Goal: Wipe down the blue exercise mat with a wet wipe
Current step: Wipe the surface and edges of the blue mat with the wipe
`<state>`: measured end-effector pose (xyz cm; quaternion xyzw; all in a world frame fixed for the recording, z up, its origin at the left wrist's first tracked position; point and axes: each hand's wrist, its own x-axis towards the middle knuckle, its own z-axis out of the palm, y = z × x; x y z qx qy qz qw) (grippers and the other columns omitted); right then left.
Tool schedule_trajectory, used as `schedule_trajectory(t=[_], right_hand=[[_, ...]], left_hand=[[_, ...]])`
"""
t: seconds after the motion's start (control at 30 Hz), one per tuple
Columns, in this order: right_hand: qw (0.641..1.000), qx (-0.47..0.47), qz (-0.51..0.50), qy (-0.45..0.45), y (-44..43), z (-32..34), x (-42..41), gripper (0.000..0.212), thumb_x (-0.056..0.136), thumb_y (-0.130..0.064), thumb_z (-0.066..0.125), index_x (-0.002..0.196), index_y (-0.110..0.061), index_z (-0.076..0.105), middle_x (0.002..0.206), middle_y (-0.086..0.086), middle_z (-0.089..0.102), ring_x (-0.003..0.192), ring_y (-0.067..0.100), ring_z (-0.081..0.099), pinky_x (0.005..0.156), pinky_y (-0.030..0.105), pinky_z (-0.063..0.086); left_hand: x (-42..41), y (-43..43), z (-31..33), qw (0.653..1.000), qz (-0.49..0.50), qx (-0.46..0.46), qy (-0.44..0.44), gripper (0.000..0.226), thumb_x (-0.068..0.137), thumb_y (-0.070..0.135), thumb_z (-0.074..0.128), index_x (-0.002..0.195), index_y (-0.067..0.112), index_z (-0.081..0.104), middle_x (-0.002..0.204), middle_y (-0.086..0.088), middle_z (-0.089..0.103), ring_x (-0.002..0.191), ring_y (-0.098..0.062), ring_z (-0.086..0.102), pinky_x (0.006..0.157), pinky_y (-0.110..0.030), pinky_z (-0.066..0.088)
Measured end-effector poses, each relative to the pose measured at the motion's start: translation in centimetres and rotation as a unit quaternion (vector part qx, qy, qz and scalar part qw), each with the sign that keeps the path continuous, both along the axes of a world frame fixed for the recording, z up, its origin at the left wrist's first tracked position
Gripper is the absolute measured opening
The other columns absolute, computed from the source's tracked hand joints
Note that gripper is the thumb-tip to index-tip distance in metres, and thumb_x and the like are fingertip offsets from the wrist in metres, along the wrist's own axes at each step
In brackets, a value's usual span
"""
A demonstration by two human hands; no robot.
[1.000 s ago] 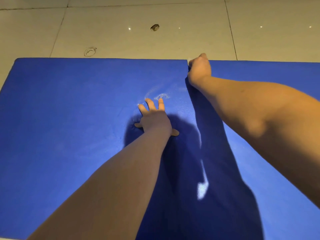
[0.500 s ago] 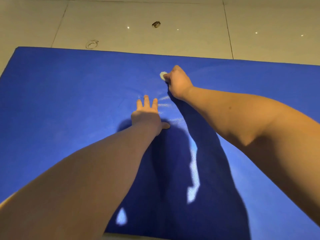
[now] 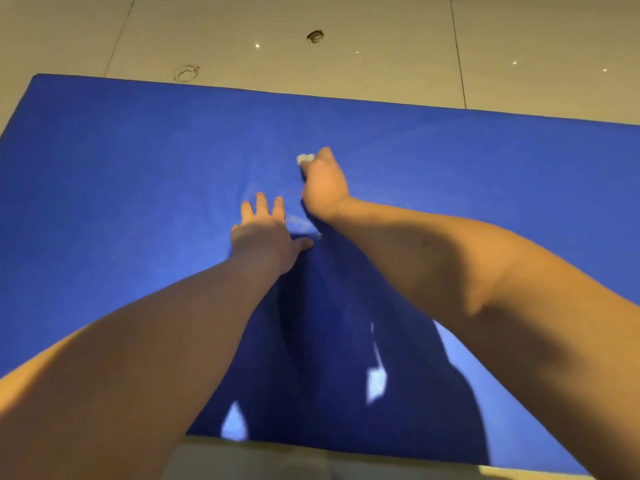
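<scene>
The large flat blue foam exercise mat point(image 3: 121, 202) lies spread on the floor and fills most of the view, its far edge running from nine o'clock up towards three. At its middle the person's left hand point(image 3: 266, 237) rests palm down, fingers straight and spread, thumb out towards three o'clock, holding nothing. That looks like a brace, and I'd say it should press firmly so the mat cannot creep under the strokes. At about one o'clock from it, close but apart, the right hand point(image 3: 323, 185) is curled round a small white crumpled wet wipe point(image 3: 305, 157), whose tip pokes out at the hand's eleven o'clock, down on the mat. To wipe well, I'd flatten more of the wipe under the fingers, pull long overlapping passes, and work out from the middle, since the broad stretches at nine and three o'clock show no damp sheen. A faint pale streak point(image 3: 299, 221) glints between the two hands. The arms' dark shadow point(image 3: 329, 341) covers the near middle and could hide missed patches. Beyond the far edge is a pale glossy tiled floor point(image 3: 381, 22), with a faint ring-shaped mark point(image 3: 187, 72) at eleven o'clock, a small dark chipped spot point(image 3: 315, 36) at twelve, and a dark grout line point(image 3: 458, 57) at one. Nothing lies on the mat to block a stroke.
</scene>
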<state>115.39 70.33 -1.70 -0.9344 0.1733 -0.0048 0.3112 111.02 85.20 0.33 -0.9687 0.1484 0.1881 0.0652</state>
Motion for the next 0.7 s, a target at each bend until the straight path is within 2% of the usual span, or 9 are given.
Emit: schedule_trajectory(t=[0.07, 0.13, 0.23, 0.27, 0.3, 0.4, 0.47, 0.53, 0.7], right_hand=[[0.99, -0.071, 0.121, 0.011, 3.1, -0.3, -1.6, 0.025, 0.093, 0.001, 0.047, 0.114, -0.012, 0.056, 0.103, 0.007, 0.038, 0.086, 0.022, 0.039, 0.074, 0.024, 0.037], [0.986, -0.067, 0.149, 0.025, 2.5, -0.6, -2.0, 0.031, 0.094, 0.0, 0.047, 0.122, -0.008, 0.056, 0.107, 0.007, 0.036, 0.09, 0.024, 0.04, 0.075, 0.03, 0.038], [0.995, -0.022, 0.095, 0.014, -0.3, -0.1, -2.3, 0.016, 0.093, -0.008, 0.051, 0.106, -0.011, 0.059, 0.099, 0.007, 0.042, 0.083, 0.023, 0.039, 0.073, 0.036, 0.04], [0.998, -0.015, 0.056, -0.009, -1.6, 0.5, -2.9, 0.005, 0.091, -0.013, 0.053, 0.096, -0.015, 0.054, 0.095, 0.008, 0.048, 0.078, 0.023, 0.04, 0.069, 0.037, 0.039], [0.999, -0.039, -0.006, -0.014, -3.4, 0.2, -3.0, 0.007, 0.088, -0.017, 0.054, 0.088, -0.017, 0.047, 0.093, 0.009, 0.052, 0.076, 0.024, 0.04, 0.066, 0.038, 0.036], [0.988, -0.076, -0.127, 0.032, -8.2, 0.5, -3.5, 0.009, 0.087, -0.011, 0.046, 0.09, -0.018, 0.041, 0.09, 0.003, 0.045, 0.08, 0.027, 0.038, 0.064, 0.034, 0.03], [0.988, -0.099, -0.099, 0.065, -8.8, 0.4, -3.8, 0.015, 0.094, -0.005, 0.038, 0.099, -0.019, 0.04, 0.099, 0.003, 0.034, 0.091, 0.023, 0.028, 0.075, 0.03, 0.028], [0.99, -0.111, -0.056, 0.058, -6.9, 0.0, -4.1, 0.013, 0.099, -0.004, 0.037, 0.101, -0.017, 0.037, 0.108, 0.005, 0.027, 0.095, 0.021, 0.023, 0.082, 0.029, 0.025], [0.997, -0.069, 0.02, 0.02, 1.5, -0.8, -6.1, 0.014, 0.098, -0.003, 0.04, 0.099, -0.017, 0.037, 0.104, 0.008, 0.029, 0.09, 0.023, 0.029, 0.08, 0.032, 0.031]], left_hand=[[-0.5, 0.5, -0.2, 1.0, 0.0, -0.013, -0.008, 0.102, 0.083, 0.083, 0.047, 0.161, 0.028, 0.01, 0.166, 0.001, 0.011, 0.15, -0.027, 0.014, 0.1, -0.045, 0.048], [-1.3, 1.1, -0.3, 1.0, 0.006, -0.019, -0.016, 0.099, 0.085, 0.081, 0.047, 0.16, 0.027, 0.013, 0.166, 0.0, 0.012, 0.15, -0.027, 0.014, 0.099, -0.045, 0.049], [-2.4, 1.8, -0.2, 0.999, 0.022, -0.031, -0.01, 0.093, 0.088, 0.075, 0.05, 0.16, 0.027, 0.016, 0.165, -0.002, 0.013, 0.148, -0.029, 0.016, 0.099, -0.045, 0.048], [-2.8, 2.0, -0.1, 0.999, 0.022, -0.031, -0.01, 0.092, 0.088, 0.074, 0.051, 0.159, 0.027, 0.017, 0.164, -0.002, 0.014, 0.147, -0.029, 0.017, 0.098, -0.045, 0.048], [-3.1, 2.3, -0.1, 0.999, 0.019, -0.032, -0.013, 0.091, 0.088, 0.073, 0.052, 0.159, 0.027, 0.018, 0.163, -0.003, 0.016, 0.146, -0.029, 0.019, 0.095, -0.043, 0.049], [-3.8, 3.0, -0.1, 0.999, 0.017, -0.023, -0.024, 0.091, 0.087, 0.073, 0.055, 0.158, 0.027, 0.02, 0.161, -0.002, 0.021, 0.144, -0.028, 0.023, 0.087, -0.04, 0.051], [-4.4, 3.4, 0.0, 0.999, 0.021, -0.019, -0.015, 0.09, 0.087, 0.073, 0.055, 0.157, 0.027, 0.022, 0.16, -0.001, 0.022, 0.143, -0.028, 0.024, 0.084, -0.039, 0.052], [-4.9, 3.5, 0.1, 0.999, 0.027, -0.02, -0.012, 0.088, 0.087, 0.073, 0.054, 0.155, 0.027, 0.024, 0.157, -0.001, 0.024, 0.141, -0.027, 0.025, 0.083, -0.038, 0.051], [-6.2, 4.3, 0.4, 0.999, 0.041, -0.012, 0.002, 0.086, 0.087, 0.073, 0.054, 0.154, 0.026, 0.026, 0.155, 0.0, 0.025, 0.142, -0.026, 0.024, 0.08, -0.036, 0.049]])
